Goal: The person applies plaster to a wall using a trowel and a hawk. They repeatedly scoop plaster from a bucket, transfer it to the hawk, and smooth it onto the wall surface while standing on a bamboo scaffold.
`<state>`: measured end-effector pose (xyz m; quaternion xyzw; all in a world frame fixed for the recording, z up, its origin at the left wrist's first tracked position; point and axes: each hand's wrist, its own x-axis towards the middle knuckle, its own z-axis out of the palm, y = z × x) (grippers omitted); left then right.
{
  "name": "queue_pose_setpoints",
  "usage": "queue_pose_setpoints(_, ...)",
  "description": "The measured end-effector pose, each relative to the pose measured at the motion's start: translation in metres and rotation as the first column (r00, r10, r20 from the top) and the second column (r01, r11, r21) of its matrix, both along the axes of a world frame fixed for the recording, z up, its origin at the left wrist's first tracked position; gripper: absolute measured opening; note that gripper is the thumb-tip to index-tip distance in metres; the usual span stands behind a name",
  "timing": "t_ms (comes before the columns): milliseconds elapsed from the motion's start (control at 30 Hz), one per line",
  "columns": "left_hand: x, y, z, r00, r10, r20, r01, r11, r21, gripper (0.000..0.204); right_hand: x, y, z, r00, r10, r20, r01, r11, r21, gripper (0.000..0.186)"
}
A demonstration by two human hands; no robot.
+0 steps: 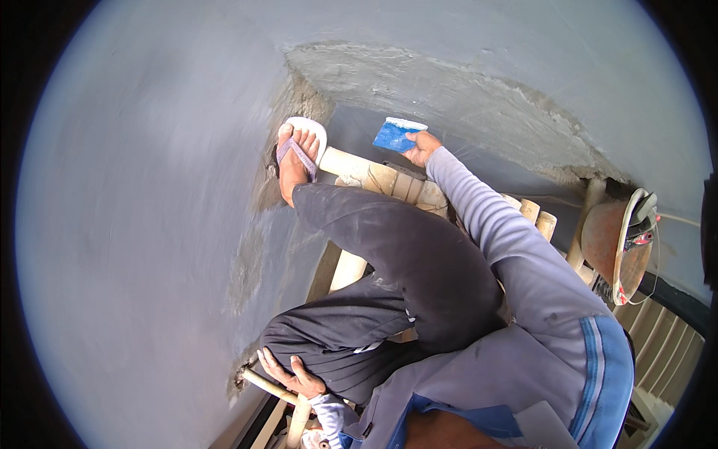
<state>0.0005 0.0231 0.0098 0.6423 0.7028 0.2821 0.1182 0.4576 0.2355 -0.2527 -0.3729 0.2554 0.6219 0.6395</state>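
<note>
Your right hand (422, 147) is at about one o'clock, at the end of your outstretched grey sleeve (497, 217), with thumb and fingers gripping a blue scraper (395, 136). The scraper sits between twelve and one o'clock, its flat blue face toward you and a strip of white paste along its upper edge. It lies in front of the grey wall (142, 217), just below a band of rough plaster (419, 75) that runs from twelve round to two o'clock; from this angle you can't tell whether its edge touches the surface.

Your left hand (299, 380) is near seven o'clock, grasping nothing: it rests on your bent knee with the fingers spread over your dark trousers (389, 232). Just below it, pale bamboo poles (268, 385) run beside the wall, one of them at a broken hole.

Between ten and eleven o'clock, your bare foot (289, 170) is in a white flip-flop (319, 133) with a lilac strap, right by the rough corner of the wall. More bamboo (363, 170) lies near twelve o'clock, between that foot and your right forearm. At three o'clock, well apart from both hands, a reddish-brown bucket (603, 238) is tilted, with items showing at its mouth.
</note>
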Motion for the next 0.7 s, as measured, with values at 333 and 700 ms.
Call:
queue_pose_setpoints(333, 0.0, -0.003, 0.0, 0.999, 0.0, -0.046, 0.0, 1.0, 0.0, 0.052, 0.013, -0.013, 0.048, 0.991, -0.126, 0.042, 0.123, 0.99, 0.072, 0.027)
queue_pose_setpoints(700, -0.004, -0.003, -0.006, 1.0, 0.009, -0.003, -0.009, 1.0, 0.012, 0.052, -0.002, -0.098, 0.225, 0.924, -0.174, 0.341, -0.062, 0.811, 0.582, 0.031)
